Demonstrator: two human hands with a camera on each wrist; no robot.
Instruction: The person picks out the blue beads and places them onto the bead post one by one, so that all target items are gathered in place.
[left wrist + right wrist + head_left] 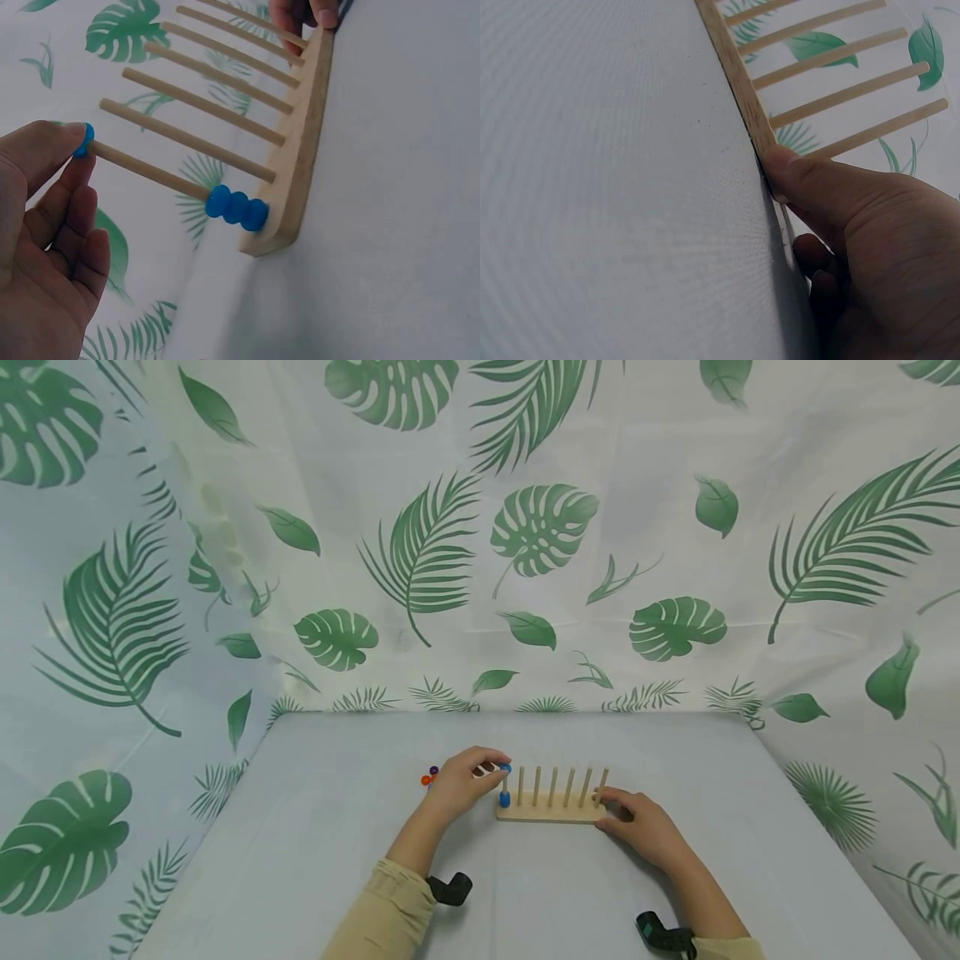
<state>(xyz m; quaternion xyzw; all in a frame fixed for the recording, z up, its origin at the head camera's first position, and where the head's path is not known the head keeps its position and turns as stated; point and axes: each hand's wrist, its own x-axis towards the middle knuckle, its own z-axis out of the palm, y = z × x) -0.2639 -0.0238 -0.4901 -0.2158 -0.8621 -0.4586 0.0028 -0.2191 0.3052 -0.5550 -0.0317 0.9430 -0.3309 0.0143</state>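
Head view: a wooden peg rack (551,814) sits on the white table (322,835) in front of the person, its row of pegs upright and running left to right, so both ends lie within reach.
Left hand: (457,787) pinches a blue bead (89,136) between thumb and fingertip at the tip of the leftmost peg (150,169). Holding it by its sides probably leaves the hole free to meet the peg; how far the tip enters is hidden.
Right hand: (643,828) grips the rack's far right end, thumb on the near edge, other fingers partly hidden. The hold seems meant to steady the rack against pushes at the opposite end.
Blue stack: three blue beads (237,208) sit touching one another at the foot of that same peg, where the base stops them.
Other pegs: the six to the right carry no beads.
Loose beads: orange and purple ones (427,780) lie beside the left hand, partly hidden by it, likely kept there for easy picking; their count cannot be told.
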